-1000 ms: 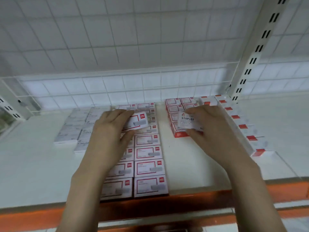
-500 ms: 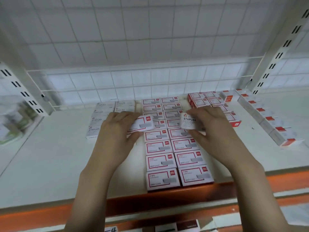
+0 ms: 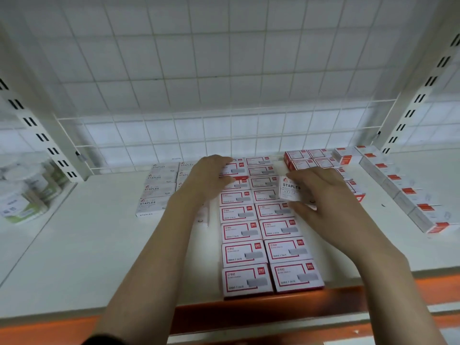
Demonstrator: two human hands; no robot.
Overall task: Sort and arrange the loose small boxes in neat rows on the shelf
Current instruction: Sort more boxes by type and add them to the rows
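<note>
Rows (image 3: 268, 247) mostly done; left hand (image 3: 207, 181) grips a red box (image 3: 232, 168), right hand (image 3: 321, 195) a STAPLES box (image 3: 290, 191), both unplaced.

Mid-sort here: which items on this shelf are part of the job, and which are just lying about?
Job: red-framed box in left hand; STAPLES box in right hand; red-framed rows; white STAPLES rows.
Bystanders: clear tubs.

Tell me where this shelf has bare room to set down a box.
Bare white shelf board lies front left, between the clear tubs and the red-framed white box rows. Another strip runs between those rows and the slanted line of red-ended white boxes. The back middle is crowded: white STAPLES boxes, both hands, red boxes.
</note>
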